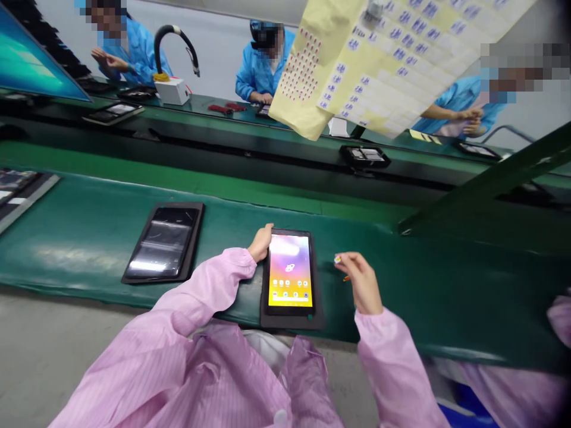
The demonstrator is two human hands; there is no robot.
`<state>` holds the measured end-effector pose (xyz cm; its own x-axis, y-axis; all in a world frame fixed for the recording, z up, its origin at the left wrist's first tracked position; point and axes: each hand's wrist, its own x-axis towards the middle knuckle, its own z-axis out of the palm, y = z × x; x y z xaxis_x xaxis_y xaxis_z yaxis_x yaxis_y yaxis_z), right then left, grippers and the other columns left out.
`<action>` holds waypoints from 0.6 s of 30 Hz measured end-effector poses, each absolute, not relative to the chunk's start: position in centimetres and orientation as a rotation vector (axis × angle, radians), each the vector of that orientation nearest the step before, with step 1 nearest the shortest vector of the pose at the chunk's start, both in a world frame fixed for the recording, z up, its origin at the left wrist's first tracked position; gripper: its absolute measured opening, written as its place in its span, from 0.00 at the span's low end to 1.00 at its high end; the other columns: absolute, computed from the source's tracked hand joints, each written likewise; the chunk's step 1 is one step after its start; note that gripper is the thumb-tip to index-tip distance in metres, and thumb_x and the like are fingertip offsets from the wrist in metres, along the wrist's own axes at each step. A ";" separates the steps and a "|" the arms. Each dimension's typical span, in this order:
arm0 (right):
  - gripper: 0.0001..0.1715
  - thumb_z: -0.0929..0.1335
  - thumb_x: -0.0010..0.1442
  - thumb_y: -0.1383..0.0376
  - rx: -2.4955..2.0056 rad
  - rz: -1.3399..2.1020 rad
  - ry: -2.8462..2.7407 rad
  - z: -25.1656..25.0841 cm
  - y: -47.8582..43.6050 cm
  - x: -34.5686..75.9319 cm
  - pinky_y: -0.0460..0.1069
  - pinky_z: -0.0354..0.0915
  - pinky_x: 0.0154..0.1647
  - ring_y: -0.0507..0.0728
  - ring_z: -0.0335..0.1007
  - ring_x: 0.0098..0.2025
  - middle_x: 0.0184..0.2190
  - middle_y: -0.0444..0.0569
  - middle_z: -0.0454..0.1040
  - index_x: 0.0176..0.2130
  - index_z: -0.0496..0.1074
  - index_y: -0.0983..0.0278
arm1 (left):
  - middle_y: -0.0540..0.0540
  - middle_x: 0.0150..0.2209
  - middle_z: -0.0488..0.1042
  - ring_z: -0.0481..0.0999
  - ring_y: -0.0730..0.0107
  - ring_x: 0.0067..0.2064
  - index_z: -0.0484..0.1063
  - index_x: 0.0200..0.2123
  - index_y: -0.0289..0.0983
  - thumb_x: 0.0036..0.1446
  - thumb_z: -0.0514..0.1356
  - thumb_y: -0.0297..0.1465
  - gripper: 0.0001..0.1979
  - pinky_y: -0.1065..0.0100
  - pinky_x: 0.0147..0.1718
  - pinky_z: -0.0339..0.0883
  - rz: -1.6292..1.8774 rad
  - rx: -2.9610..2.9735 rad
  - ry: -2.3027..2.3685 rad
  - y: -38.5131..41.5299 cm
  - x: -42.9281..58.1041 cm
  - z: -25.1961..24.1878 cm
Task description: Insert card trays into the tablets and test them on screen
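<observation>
A tablet (291, 272) with a lit home screen lies in a black tray (292, 321) on the green conveyor belt (89, 238) in front of me. My left hand (260, 242) rests against the tablet's upper left edge, fingers curled on it. To the right of the tablet, my right hand (362, 279) hovers just above the belt and pinches a tiny white and yellow piece (338, 259) between its fingertips. A small orange bit (346, 278) shows under that hand.
A second tray with a dark tablet (164, 242) lies on the belt to the left. A yellow sheet of stickers (379, 59) hangs overhead. A green bar (486, 181) slants across the right. People in blue coats work at the far bench. Another pink sleeve (559, 318) is at right.
</observation>
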<state>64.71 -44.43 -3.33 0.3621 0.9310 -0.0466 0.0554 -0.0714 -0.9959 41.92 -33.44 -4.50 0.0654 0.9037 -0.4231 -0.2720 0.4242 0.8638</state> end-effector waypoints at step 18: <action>0.31 0.70 0.43 0.38 -1.733 0.953 -1.110 -7.8 -40.7 62.2 0.59 0.66 0.51 0.66 0.70 0.48 0.37 0.51 0.77 0.30 0.72 0.62 | 0.37 0.68 0.54 0.45 0.49 0.71 0.55 0.65 0.34 0.48 0.62 0.52 0.47 0.49 0.67 0.46 0.517 2.342 1.388 -40.2 37.7 -8.8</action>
<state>62.18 -40.68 -7.82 0.3165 0.9363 -0.1522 0.2917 -0.2488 -0.9236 37.65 -40.20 -8.84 0.4480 0.8855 0.1234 0.7501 -0.4474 0.4870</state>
